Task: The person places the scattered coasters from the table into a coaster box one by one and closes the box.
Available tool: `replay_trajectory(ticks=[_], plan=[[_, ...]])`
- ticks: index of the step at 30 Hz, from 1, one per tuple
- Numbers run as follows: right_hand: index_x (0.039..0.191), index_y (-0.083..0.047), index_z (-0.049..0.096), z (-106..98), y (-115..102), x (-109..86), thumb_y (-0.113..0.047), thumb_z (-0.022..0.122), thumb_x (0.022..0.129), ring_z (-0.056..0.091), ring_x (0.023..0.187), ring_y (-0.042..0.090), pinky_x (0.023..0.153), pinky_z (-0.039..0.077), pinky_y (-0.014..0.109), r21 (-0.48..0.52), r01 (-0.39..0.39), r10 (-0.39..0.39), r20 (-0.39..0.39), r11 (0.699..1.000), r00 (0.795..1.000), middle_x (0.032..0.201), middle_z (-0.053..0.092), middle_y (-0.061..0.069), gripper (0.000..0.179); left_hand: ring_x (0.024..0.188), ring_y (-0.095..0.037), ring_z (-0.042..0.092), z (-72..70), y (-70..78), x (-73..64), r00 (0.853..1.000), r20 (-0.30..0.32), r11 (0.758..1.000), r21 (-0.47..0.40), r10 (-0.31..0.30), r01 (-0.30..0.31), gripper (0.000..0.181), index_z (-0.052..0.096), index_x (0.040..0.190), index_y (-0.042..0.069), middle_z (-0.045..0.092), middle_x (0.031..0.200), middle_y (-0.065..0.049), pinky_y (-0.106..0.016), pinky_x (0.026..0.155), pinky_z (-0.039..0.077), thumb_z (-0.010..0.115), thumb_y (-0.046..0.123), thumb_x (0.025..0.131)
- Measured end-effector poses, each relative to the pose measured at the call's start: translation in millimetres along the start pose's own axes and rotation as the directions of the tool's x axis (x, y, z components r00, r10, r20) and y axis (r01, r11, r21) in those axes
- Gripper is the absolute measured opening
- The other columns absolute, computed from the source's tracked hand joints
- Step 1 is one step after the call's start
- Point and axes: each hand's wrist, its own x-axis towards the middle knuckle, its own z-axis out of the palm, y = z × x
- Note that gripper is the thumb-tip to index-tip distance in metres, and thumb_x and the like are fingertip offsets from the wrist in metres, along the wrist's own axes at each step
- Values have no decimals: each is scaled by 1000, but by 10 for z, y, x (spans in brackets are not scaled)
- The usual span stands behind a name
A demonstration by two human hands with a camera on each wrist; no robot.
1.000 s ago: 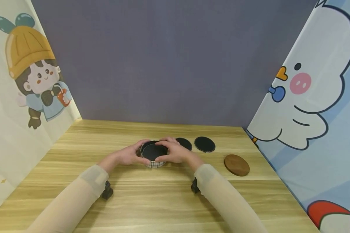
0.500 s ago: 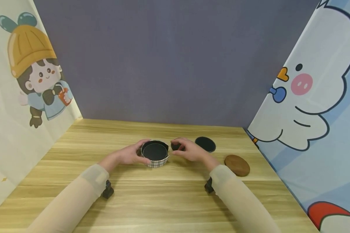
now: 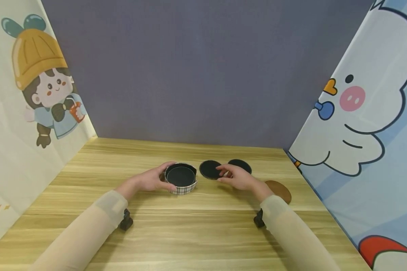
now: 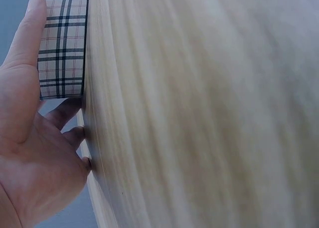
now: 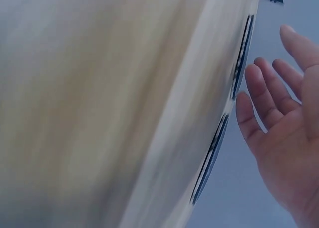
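Observation:
A round coaster holder [image 3: 183, 190] with a plaid outer wall and black inside stands on the table. My left hand [image 3: 152, 180] grips it from the left side. In the left wrist view, the thumb lies along the plaid wall [image 4: 62, 63]. A black disc fills the holder's inside, perhaps a coaster. To its right a round black coaster [image 3: 208, 169] lies flat, with a second black coaster [image 3: 240, 164] farther right. My right hand [image 3: 239, 177] hovers over and in front of these coasters with loosely bent fingers, holding nothing. The right wrist view shows both coasters edge-on beside the fingers [image 5: 259, 88].
A round brown disc [image 3: 280, 191] lies at the right, partly behind my right forearm. The wood-grain table [image 3: 190, 233] ends at a grey back panel [image 3: 190, 75]. Printed cartoon panels flank it on both sides.
My right hand has left the holder's right side and moved right, past the nearer black coaster, uncovering most of it. The left hand and holder have stayed in place.

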Motion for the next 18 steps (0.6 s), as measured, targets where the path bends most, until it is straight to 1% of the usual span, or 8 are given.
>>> replay_trajectory(ticks=[3,5,10,12,14,15,18], plan=[[159,-11,57,-43,71,-65,-28,71,110,66,99,16,77,55,35,20,-9,9,-4,1000,1000,133,70,8,53,157,-47,44,2,2,10,1000,1,1000,3,1,-1,117,13,178,16,43,170,-27,-66,130,29,92,37,93],[158,-12,58,-71,118,-97,-27,70,110,66,100,16,79,55,35,26,-18,18,-9,999,1000,133,71,8,51,157,-47,44,3,3,16,1000,0,1000,7,2,-2,118,13,178,16,42,171,-27,-66,130,29,92,38,93],[157,-13,60,-113,205,-126,-28,69,111,66,107,16,88,56,38,23,-28,28,-5,999,1000,135,70,8,49,157,-48,44,1,12,16,1000,-1,1000,8,-6,6,118,13,178,17,43,170,-27,-66,130,29,92,38,92],[156,-14,60,-118,216,-122,-29,69,111,64,107,15,90,54,38,8,-16,16,-3,1000,1000,137,68,8,48,156,-48,45,-1,15,13,1000,-2,1000,6,-10,11,118,13,178,17,43,170,-28,-66,130,30,92,38,92],[155,-14,62,-114,215,-108,-28,67,112,61,104,18,89,53,40,-24,10,-10,-4,1000,1000,135,66,10,45,156,-47,46,-2,17,11,1000,-2,1000,11,-9,9,118,13,177,16,44,169,-28,-66,130,30,92,38,93],[155,-14,63,-110,208,-96,-26,65,113,61,105,19,90,52,42,-44,26,-26,-6,999,1000,137,65,10,44,155,-47,46,-1,16,11,1000,-1,1000,11,-9,9,117,13,178,16,44,169,-28,-66,130,31,92,38,93],[154,-19,65,-87,174,-42,-24,61,115,60,125,32,104,51,54,-99,67,-68,-1,993,998,150,61,13,40,156,-48,45,4,4,16,1000,4,1000,6,-8,8,118,13,178,16,43,170,-28,-66,129,31,91,39,93]])
